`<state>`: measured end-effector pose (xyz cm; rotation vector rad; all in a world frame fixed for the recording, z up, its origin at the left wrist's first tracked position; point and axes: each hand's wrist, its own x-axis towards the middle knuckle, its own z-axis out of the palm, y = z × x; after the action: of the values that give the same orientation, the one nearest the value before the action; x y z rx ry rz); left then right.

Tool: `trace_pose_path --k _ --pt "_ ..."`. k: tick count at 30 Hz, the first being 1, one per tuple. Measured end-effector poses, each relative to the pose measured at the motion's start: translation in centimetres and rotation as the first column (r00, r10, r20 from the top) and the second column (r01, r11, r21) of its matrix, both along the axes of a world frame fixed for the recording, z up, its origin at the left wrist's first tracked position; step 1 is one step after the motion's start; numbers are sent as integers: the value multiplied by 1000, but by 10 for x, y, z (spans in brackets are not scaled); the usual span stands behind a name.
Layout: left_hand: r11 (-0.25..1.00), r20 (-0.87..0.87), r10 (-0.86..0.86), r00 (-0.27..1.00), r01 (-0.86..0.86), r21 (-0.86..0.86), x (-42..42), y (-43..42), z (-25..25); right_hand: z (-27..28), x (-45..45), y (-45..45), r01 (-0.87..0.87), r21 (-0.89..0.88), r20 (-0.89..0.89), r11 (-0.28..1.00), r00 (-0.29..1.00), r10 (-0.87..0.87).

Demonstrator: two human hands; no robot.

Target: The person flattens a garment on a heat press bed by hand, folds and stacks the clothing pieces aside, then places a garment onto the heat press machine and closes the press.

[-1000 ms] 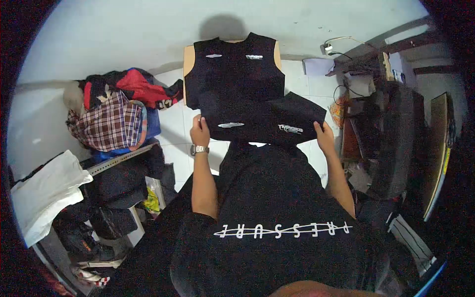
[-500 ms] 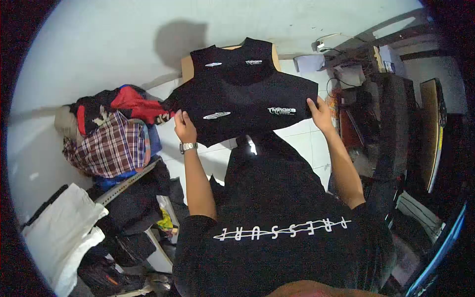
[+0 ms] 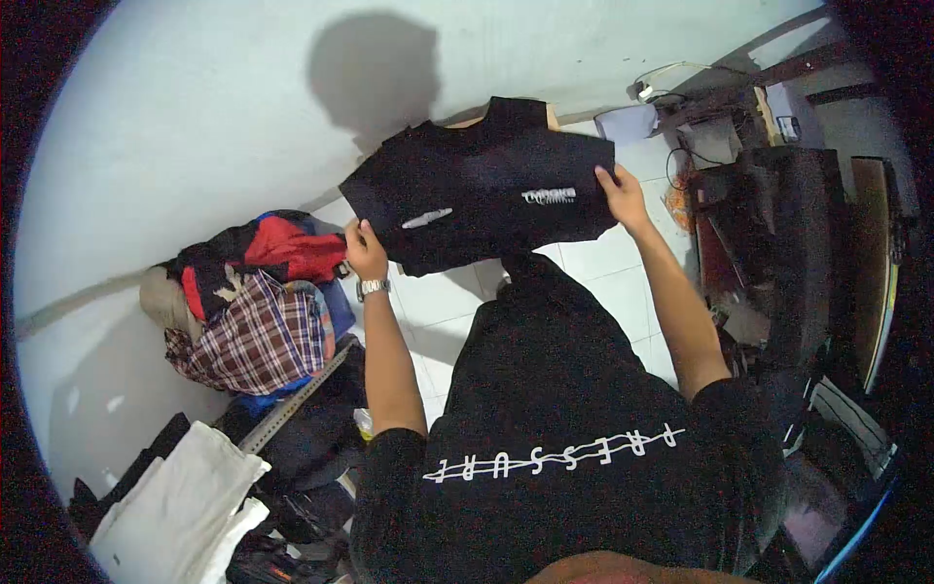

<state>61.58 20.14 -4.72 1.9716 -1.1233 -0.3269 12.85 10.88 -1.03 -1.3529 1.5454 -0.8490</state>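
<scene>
A black shirt piece [image 3: 486,185] with two small white prints is stretched out between my hands. My left hand [image 3: 367,251], below a metal-band watch, pinches its left edge. At the opposite edge, my right hand [image 3: 623,200] grips the cloth with the thumb on top. Just behind it, a second black shirt piece [image 3: 518,113] lies mostly covered, with a strip of tan cardboard [image 3: 553,118] showing at its edge. Whether the two pieces touch, I cannot tell.
To the left is a heap of clothes with a plaid shirt [image 3: 258,331] and a red-and-black garment [image 3: 292,251]. White cloth [image 3: 180,511] lies at lower left. A dark cabinet [image 3: 793,253] stands on the right, near cables. White tiles [image 3: 608,292] cover the floor.
The held shirt piece has moved away from me and now covers most of the one behind it, hiding that one's prints. Both hands keep their grip. The view has shifted slightly.
</scene>
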Motion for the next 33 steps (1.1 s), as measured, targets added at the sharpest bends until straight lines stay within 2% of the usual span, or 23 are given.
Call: trace_pose_path --k 2,3,4,6,7,8,10,12,14,16,18,19,20,21,22,24,26,28,29,31,33 --pt "998 40 -27 999 29 -58 13 -47 -11 -21 3 -54 -26 2 -100 1000 995 26" --pt "997 -112 4 994 4 71 19 -70 -9 -30 5 -74 46 21 -146 999 988 -43" --pt "989 -94 41 995 -27 148 27 -85 -18 -40 4 -92 115 36 -196 993 975 -106" --pt "951 -50 118 992 -99 294 35 -109 -38 -64 -10 -107 105 104 -340 989 938 -64" --pt "940 -86 111 990 -77 331 35 -109 -40 -82 -20 -106 106 141 -389 984 920 -43" --pt "959 -112 58 992 -24 282 32 -103 -50 -103 -30 -105 107 179 -436 978 900 -18" --pt "916 -166 -118 979 172 362 58 -69 -106 -147 -52 -80 109 355 -456 928 887 70" --pt "878 -140 -189 972 231 420 41 -30 -121 -186 -73 -37 121 477 -454 871 882 125" --pt "690 -124 59 991 50 722 16 18 -130 -206 -89 24 132 574 -443 808 880 172" --pt "452 -189 166 968 95 887 3 57 -134 -225 -102 83 160 747 -398 646 885 241" --pt "540 -337 233 912 167 825 0 113 -159 -227 -102 128 140 833 -347 536 886 307" --pt "476 -323 193 926 200 857 -1 131 -168 -205 -94 131 125 890 -287 439 901 326" --pt "403 -310 150 939 228 886 2 147 -177 -201 -91 131 122 898 -293 423 883 366" --pt "308 -369 -16 929 356 882 15 172 -209 -203 -88 133 117 905 -295 409 866 404" --pt "319 -268 236 934 186 929 -7 155 -181 -215 -89 145 111 915 -291 389 848 443" --pt "449 -312 61 948 253 857 9 188 -223 -204 -85 155 148 881 -345 450 851 396" --pt "624 -182 142 973 55 779 -9 152 -207 -215 -90 141 117 765 -417 634 840 348" --pt "728 -261 216 941 23 685 -5 131 -217 -205 -83 105 146 656 -491 741 828 271" --pt "752 -319 267 909 11 659 -4 122 -220 -207 -81 90 156 602 -513 783 827 230" --pt "772 -368 358 858 -51 633 2 119 -238 -228 -74 64 193 612 -514 767 834 200" --pt "675 -279 423 862 -95 732 11 124 -265 -237 -66 53 226 624 -522 748 833 184"
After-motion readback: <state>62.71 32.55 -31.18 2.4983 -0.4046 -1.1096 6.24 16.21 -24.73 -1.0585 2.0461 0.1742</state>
